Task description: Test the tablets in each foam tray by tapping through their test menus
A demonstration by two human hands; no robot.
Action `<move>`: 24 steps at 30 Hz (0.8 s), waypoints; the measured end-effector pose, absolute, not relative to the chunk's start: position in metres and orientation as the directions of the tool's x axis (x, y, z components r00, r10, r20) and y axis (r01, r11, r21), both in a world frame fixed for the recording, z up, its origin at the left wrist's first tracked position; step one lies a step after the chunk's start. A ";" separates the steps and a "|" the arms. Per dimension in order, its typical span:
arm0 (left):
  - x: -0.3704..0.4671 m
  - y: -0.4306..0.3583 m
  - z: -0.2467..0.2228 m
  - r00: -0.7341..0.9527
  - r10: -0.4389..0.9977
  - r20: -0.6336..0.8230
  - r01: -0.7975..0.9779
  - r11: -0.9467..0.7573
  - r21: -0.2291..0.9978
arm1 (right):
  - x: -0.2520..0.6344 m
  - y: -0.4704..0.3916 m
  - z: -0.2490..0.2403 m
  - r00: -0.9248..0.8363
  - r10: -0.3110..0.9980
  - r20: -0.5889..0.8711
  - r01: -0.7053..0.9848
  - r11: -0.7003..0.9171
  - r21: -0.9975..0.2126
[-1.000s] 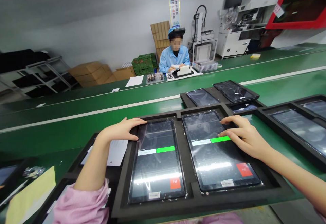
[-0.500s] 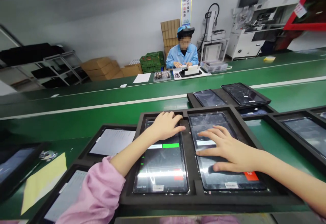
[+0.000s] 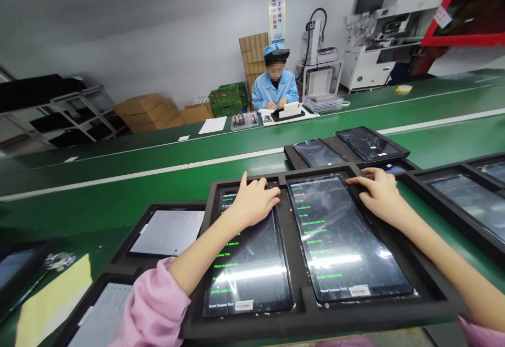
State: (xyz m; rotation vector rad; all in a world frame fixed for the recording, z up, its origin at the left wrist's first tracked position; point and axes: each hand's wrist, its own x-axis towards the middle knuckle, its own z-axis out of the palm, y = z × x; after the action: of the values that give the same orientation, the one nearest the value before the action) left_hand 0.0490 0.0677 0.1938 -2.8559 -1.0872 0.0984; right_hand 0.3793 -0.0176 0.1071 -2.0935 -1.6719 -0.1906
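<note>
Two tablets lie side by side in a black foam tray, their dark screens listing tests in mostly green text. Over the top of the left tablet (image 3: 252,263) rests my left hand (image 3: 254,202), palm down, its thumb and fingers near the upper right corner and one finger stretched away. At the upper right edge of the right tablet (image 3: 343,236) is my right hand (image 3: 379,194), fingers apart, one fingertip close to or touching the edge. Neither hand grips anything. My left hand hides part of the left tablet's list. The black tray (image 3: 302,318) sits in front of me.
Two tablets with pale screens (image 3: 168,231) lie in a tray at left, near yellow paper (image 3: 55,297). More trayed tablets stand behind (image 3: 369,143) and at right (image 3: 469,199). A co-worker in blue (image 3: 275,86) sits across the green bench (image 3: 130,176).
My right hand has moved from the middle of the right tablet to its upper right edge. Both screens have changed to green test lists; the red boxes are gone. My left hand's fingers have shifted slightly.
</note>
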 end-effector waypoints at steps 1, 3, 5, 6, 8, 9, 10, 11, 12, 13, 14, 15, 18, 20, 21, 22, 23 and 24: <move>0.051 0.066 0.194 0.744 0.667 -0.029 0.661 -0.742 -0.109 | 0.376 -0.020 0.109 0.263 0.893 0.365 0.953 -0.183 -0.240; 0.053 0.064 0.194 0.738 0.674 -0.030 0.670 -0.737 -0.090 | 0.370 -0.023 0.115 0.279 0.897 0.342 0.953 -0.216 -0.213; 0.054 0.063 0.195 0.723 0.690 -0.039 0.687 -0.724 -0.069 | 0.367 -0.024 0.119 0.294 0.897 0.330 0.952 -0.242 -0.189; 0.053 0.063 0.195 0.715 0.698 -0.046 0.695 -0.716 -0.064 | 0.367 -0.023 0.121 0.301 0.897 0.324 0.949 -0.251 -0.188; 0.052 0.063 0.195 0.705 0.707 -0.054 0.705 -0.707 -0.053 | 0.366 -0.022 0.123 0.312 0.901 0.302 0.943 -0.253 -0.217; 0.050 0.063 0.194 0.702 0.710 -0.052 0.709 -0.704 -0.037 | 0.367 -0.022 0.123 0.313 0.905 0.287 0.939 -0.249 -0.239; 0.049 0.064 0.194 0.697 0.715 -0.043 0.716 -0.698 -0.005 | 0.367 -0.021 0.124 0.315 0.909 0.274 0.935 -0.246 -0.257; 0.047 0.064 0.193 0.690 0.723 -0.030 0.724 -0.689 0.038 | 0.367 -0.021 0.124 0.319 0.910 0.265 0.929 -0.245 -0.277; 0.045 0.065 0.192 0.680 0.733 -0.015 0.732 -0.676 0.084 | 0.367 -0.022 0.124 0.330 0.907 0.262 0.922 -0.249 -0.297; 0.044 0.067 0.192 0.669 0.743 -0.001 0.737 -0.663 0.128 | 0.367 -0.022 0.124 0.346 0.901 0.262 0.912 -0.257 -0.319; 0.043 0.069 0.191 0.659 0.752 0.012 0.740 -0.652 0.166 | 0.366 -0.022 0.124 0.361 0.895 0.261 0.901 -0.262 -0.345; 0.043 0.071 0.191 0.652 0.758 0.024 0.741 -0.644 0.193 | 0.366 -0.021 0.124 0.371 0.891 0.261 0.891 -0.262 -0.372; 0.043 0.081 0.193 0.641 0.766 0.051 0.732 -0.630 0.257 | 0.366 -0.016 0.123 0.370 0.891 0.264 0.869 -0.232 -0.436; 0.038 0.085 0.199 0.625 0.777 0.076 0.725 -0.614 0.312 | 0.369 -0.013 0.122 0.356 0.895 0.269 0.852 -0.193 -0.486; 0.032 0.084 0.204 0.605 0.790 0.101 0.725 -0.599 0.339 | 0.371 -0.014 0.122 0.348 0.896 0.276 0.840 -0.167 -0.517; 0.023 0.081 0.208 0.569 0.812 0.133 0.737 -0.575 0.356 | 0.373 -0.017 0.120 0.339 0.897 0.284 0.824 -0.137 -0.550; 0.010 0.076 0.213 0.522 0.837 0.164 0.758 -0.544 0.360 | 0.375 -0.024 0.119 0.332 0.896 0.294 0.806 -0.108 -0.582; -0.006 0.069 0.216 0.439 0.874 0.209 0.794 -0.487 0.364 | 0.377 -0.035 0.116 0.329 0.893 0.306 0.790 -0.082 -0.607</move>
State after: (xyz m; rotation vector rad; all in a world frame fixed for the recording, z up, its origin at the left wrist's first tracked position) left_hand -0.0065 0.0687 0.2159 -2.8390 -1.6713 -0.6303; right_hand 0.3771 -0.0352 0.1161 -1.8890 -1.4834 0.1861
